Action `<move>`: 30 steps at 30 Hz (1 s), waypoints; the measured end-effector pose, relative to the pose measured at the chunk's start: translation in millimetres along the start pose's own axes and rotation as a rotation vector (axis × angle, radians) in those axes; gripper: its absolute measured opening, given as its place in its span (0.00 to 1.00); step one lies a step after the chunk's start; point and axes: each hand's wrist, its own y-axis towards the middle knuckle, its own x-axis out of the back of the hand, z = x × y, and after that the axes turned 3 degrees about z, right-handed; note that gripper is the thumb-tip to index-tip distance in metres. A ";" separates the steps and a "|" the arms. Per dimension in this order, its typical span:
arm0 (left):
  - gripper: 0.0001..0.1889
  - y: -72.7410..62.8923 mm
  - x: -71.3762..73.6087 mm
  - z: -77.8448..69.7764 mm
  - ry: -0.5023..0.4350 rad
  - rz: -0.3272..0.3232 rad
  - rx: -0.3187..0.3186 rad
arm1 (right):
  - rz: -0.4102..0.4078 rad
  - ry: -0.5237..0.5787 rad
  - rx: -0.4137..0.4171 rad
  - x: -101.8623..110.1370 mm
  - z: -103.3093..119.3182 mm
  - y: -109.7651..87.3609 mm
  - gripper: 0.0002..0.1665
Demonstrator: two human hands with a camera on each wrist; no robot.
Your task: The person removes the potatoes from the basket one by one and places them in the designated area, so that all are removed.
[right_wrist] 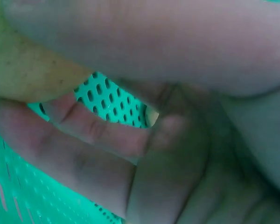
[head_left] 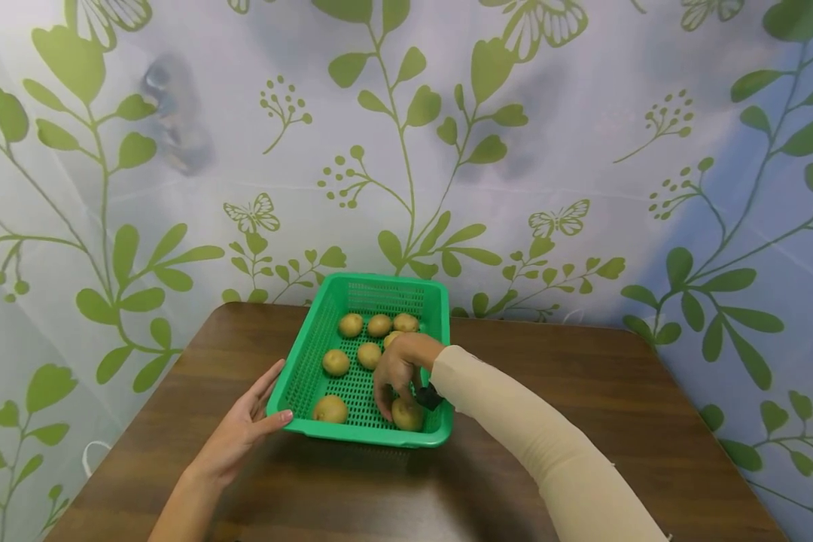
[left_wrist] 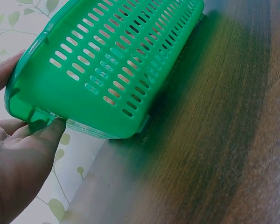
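Inside the green basket (head_left: 352, 432), near right corner: one potato (head_left: 407, 416), grasped between thumb and fingers of the right hand (head_left: 400, 370).
Other potatoes (head_left: 335, 362): seven in sight, spread over the slotted floor.
Left hand (head_left: 247, 418): grasping the basket's near left corner, thumb over the rim.
Counter (head_left: 616, 391): brown, under the basket.
Sleeve (head_left: 549, 444): pale, covering the right forearm.
Backdrop (head_left: 298, 158): green leaves and butterflies, behind the counter.
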 end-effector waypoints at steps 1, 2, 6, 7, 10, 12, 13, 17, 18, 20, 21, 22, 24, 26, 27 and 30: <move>0.45 -0.8 0.1 0.7 -0.001 -0.001 -0.002 | -0.004 -0.008 -0.002 0.1 0.2 -1.1 0.21; 0.45 -1.5 0.2 1.3 -0.002 -0.001 -0.005 | -0.006 -0.008 -0.002 0.1 0.5 -2.4 0.21; 0.45 -3.4 0.3 3.1 -0.010 -0.002 -0.014 | -0.007 0.006 0.023 2.5 -1.0 -10.4 0.20; 0.45 -3.4 0.1 3.3 -0.013 -0.003 -0.016 | -0.011 0.008 0.031 3.3 -1.7 -12.9 0.20; 0.45 -2.5 -0.8 3.3 -0.017 -0.006 -0.019 | -0.018 0.038 0.053 4.6 -4.7 -20.0 0.22; 0.45 -1.6 -1.4 3.0 -0.014 -0.001 -0.019 | -0.024 0.076 0.063 4.0 -6.7 -24.5 0.23; 0.45 -1.3 -1.9 2.7 -0.013 -0.001 -0.018 | -0.026 0.100 0.074 3.3 -7.6 -26.7 0.23; 0.44 -1.1 -3.0 1.2 -0.004 -0.011 -0.013 | -0.080 0.181 0.124 -0.3 -11.9 -33.6 0.24; 0.44 -1.2 -3.2 0.8 -0.002 -0.020 -0.009 | -0.100 0.194 0.143 -1.2 -13.3 -34.8 0.24; 0.44 -1.3 -3.4 0.4 0.003 -0.027 -0.005 | -0.141 0.202 0.184 -2.7 -16.2 -37.0 0.23; 0.44 -1.5 -3.5 0.4 0.006 -0.028 -0.005 | -0.159 0.207 0.205 -3.6 -17.8 -38.1 0.23; 0.44 -1.8 -3.6 0.4 0.007 -0.028 -0.004 | -0.175 0.214 0.224 -4.4 -19.6 -39.2 0.23; 0.44 -2.2 -3.7 1.0 0.010 -0.031 0.000 | -0.203 0.218 0.268 -6.4 -22.3 -43.0 0.23; 0.44 -2.4 -3.9 2.0 0.012 -0.033 0.000 | -0.226 0.237 0.310 -8.9 -25.1 -47.4 0.24; 0.44 -2.5 -3.9 2.4 0.013 -0.034 0.000 | -0.235 0.250 0.332 -10.1 -26.6 -49.5 0.24; 0.44 -2.3 -3.9 3.4 0.013 -0.032 -0.003 | -0.270 0.304 0.387 -14.0 -30.7 -54.9 0.25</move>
